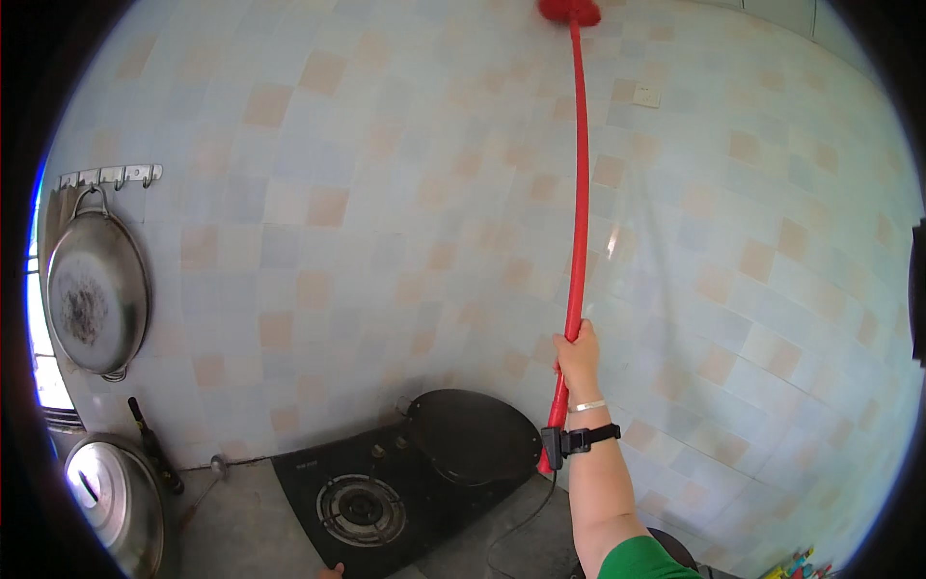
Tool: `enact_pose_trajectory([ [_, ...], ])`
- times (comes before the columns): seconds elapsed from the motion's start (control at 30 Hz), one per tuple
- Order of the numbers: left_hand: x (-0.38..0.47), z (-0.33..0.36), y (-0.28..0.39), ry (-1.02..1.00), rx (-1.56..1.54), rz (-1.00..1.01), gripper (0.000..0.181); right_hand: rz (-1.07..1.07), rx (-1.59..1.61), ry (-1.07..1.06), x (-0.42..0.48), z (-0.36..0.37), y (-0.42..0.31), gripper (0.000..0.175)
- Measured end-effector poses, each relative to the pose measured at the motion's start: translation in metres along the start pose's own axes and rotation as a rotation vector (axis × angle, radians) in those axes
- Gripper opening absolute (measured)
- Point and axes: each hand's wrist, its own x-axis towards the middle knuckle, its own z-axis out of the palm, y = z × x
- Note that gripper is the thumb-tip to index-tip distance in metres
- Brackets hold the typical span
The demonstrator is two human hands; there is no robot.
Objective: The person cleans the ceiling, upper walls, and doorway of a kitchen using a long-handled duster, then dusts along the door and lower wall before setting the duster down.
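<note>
My right hand grips the lower part of a long red pole, raised against the tiled wall. At the pole's top a red brush or mop head is partly cut off by the view's upper edge. A black strap with a small device and a pale bracelet circle my right wrist. Only a bit of my left hand shows at the bottom, by the front edge of the black gas stove; most of it lies out of view. On the stove's far burner sits a dark wok.
A metal pan hangs from a hook rail at left. Below are a lidded metal pot, a dark bottle and a ladle. A wall socket is right of the pole; a cable trails below my wrist.
</note>
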Motion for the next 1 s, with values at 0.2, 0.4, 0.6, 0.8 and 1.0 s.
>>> enact_pose_trajectory([
  [0.2, -0.001, -0.016, 0.0, 0.006, 0.035, -0.041, 0.065, 0.003, 0.299, -0.141, 0.029, 0.032, -0.041, 0.018],
  [0.4, -0.007, -0.019, 0.005, 0.038, 0.058, -0.052, 0.063, 0.04, 0.723, -0.569, 0.03, 0.034, -0.106, 0.018],
  [0.6, -0.005, -0.02, 0.009, 0.073, 0.059, -0.056, 0.061, 0.074, 0.751, -0.609, 0.01, -0.008, -0.063, 0.023],
  [0.8, -0.005, -0.027, 0.01, 0.087, 0.055, -0.063, 0.058, 0.107, 0.692, -0.423, -0.01, -0.047, -0.029, 0.02],
  [1.0, -0.01, -0.032, 0.005, 0.099, 0.056, -0.074, 0.056, 0.036, 0.653, -0.384, 0.026, -0.018, -0.075, 0.02],
])
